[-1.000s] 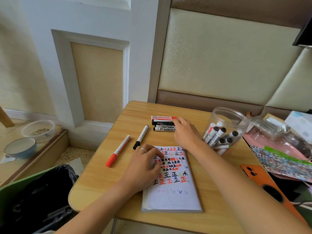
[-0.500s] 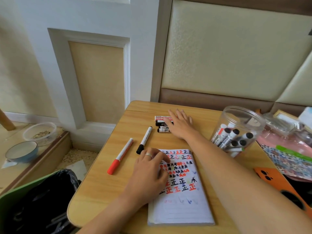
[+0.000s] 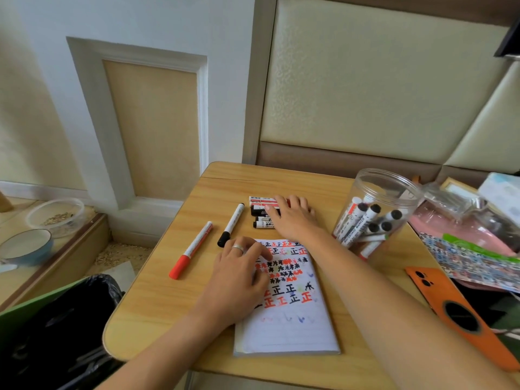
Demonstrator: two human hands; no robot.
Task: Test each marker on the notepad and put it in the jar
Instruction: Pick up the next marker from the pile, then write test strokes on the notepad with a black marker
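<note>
Several stacked markers lie under the right hand — fingers curled onto them.

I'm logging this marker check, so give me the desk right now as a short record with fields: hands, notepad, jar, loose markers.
left hand: rests on the notepad's top left corner, ring on one finger
right hand: lies over the marker stack, grip not clear
notepad: open, covered in red and black test marks
jar: clear, lidless, several capped markers inside
loose markers: red marker and black marker lie left of the notepad
</note>
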